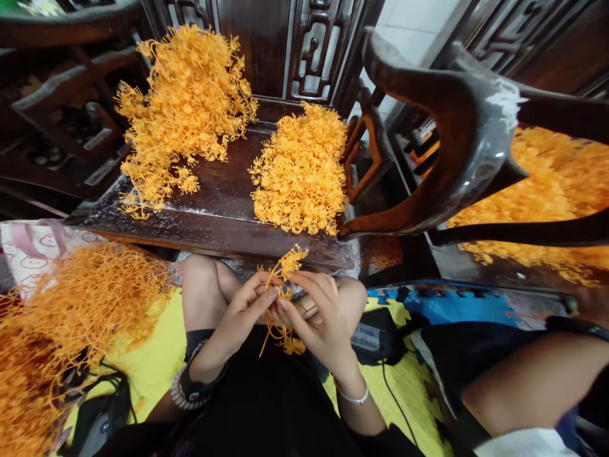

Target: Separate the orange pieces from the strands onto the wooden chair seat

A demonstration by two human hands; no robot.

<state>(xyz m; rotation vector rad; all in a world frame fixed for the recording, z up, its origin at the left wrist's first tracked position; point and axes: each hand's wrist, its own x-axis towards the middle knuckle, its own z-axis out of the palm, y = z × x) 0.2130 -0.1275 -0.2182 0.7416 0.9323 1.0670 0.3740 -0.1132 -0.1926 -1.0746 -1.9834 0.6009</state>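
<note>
My left hand (245, 311) and my right hand (318, 314) meet above my lap, both pinching one sprig of orange plastic flowers (284, 270). Its stems hang down between my fingers to about my thighs. Straight ahead stands a dark wooden seat (214, 209). On its left lies a loose heap of orange sprigs (183, 108). A tighter pile of small orange blossoms (302, 171) sits on its right.
A tangle of bare orange stems (61, 317) lies on the floor at my left, over a yellow mat (159, 355). A dark chair arm (457, 139) juts in at the right, with more orange flowers (547, 190) behind it. Another person's leg (533, 381) is at lower right.
</note>
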